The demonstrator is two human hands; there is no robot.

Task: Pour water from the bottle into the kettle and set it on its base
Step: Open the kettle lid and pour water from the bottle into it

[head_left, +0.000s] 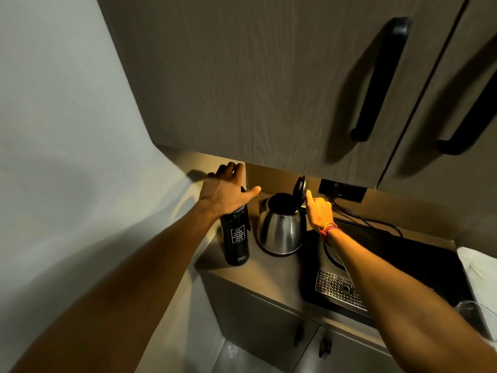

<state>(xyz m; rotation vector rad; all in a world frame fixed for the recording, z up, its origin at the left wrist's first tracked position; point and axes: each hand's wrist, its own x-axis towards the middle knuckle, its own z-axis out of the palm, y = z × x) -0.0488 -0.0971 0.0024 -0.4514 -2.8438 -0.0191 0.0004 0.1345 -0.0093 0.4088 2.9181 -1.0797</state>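
Observation:
A black bottle [236, 238] with white print stands upright at the counter's left end. My left hand [227, 188] hovers over its top with fingers spread, hiding the cap; I cannot tell if it touches. To the right stands a steel kettle [281, 230] on the counter, its black lid [300, 187] tipped up and the mouth open. My right hand [318, 211] curls around the kettle's hidden handle, thumb against the raised lid. A round grey disc [333, 258], which looks like the kettle's base, lies on the black tray [403, 254], partly behind my right forearm.
A wall cabinet [269, 76] with long black handles hangs low over the counter. A socket [341, 189] with a black cord sits behind the kettle. The tray holds a perforated metal grate [336, 288]. A glass [473, 316] and white cloth [477, 265] are at the right. A wall bounds the left.

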